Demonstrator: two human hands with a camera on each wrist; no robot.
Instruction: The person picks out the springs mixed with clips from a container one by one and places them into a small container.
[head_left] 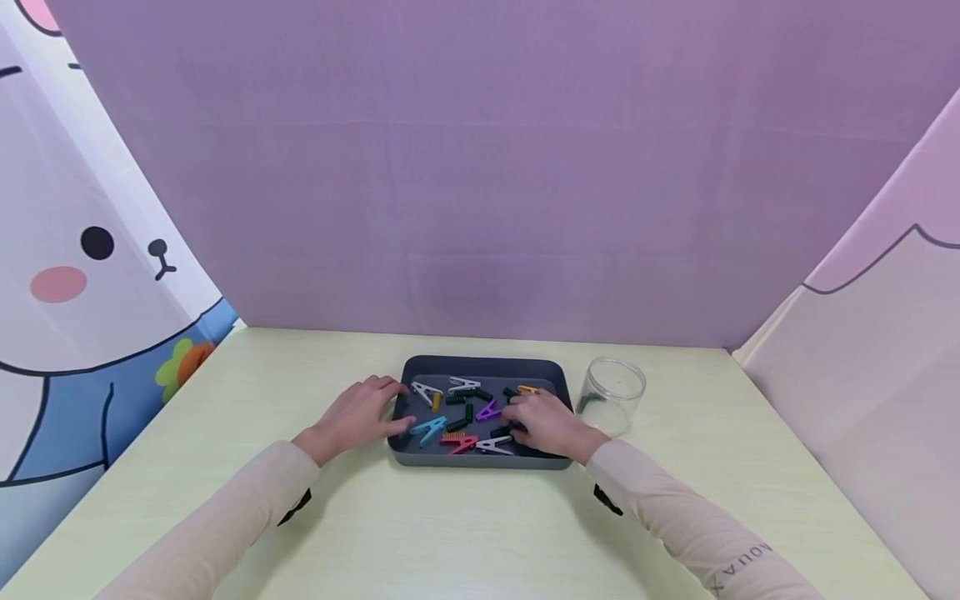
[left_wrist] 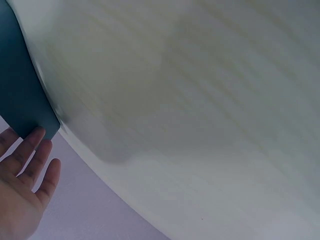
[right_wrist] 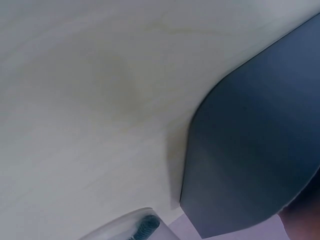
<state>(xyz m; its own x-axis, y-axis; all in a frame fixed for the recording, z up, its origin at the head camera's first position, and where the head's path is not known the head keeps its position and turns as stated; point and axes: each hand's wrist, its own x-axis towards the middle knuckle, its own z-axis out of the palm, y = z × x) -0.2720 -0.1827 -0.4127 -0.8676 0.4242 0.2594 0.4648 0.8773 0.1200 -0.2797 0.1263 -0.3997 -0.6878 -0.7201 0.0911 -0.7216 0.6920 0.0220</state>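
A dark grey tray (head_left: 480, 459) lies on the table with several clothes-peg-like clips and small ribbed dark green cylinders in it. At its left edge my left hand (head_left: 363, 418) rests with fingers spread and fairly straight, the thumb reaching over the rim beside a light blue clip (head_left: 429, 429). In the left wrist view the fingers of the left hand (left_wrist: 30, 175) touch the tray's outer wall (left_wrist: 25, 75). My right hand (head_left: 551, 423) reaches over the right side, fingers bent down among the pieces near a white clip (head_left: 492, 446). Whether its fingertips pinch a dark piece I cannot tell.
Just right of the tray stands a clear open jar (head_left: 613, 392) with a ribbed dark green cylinder (right_wrist: 147, 226) inside. A purple clip (head_left: 488, 411) and a red clip (head_left: 459, 443) lie in the tray. Behind the pale table (head_left: 450, 533) hangs a purple cloth (head_left: 480, 167).
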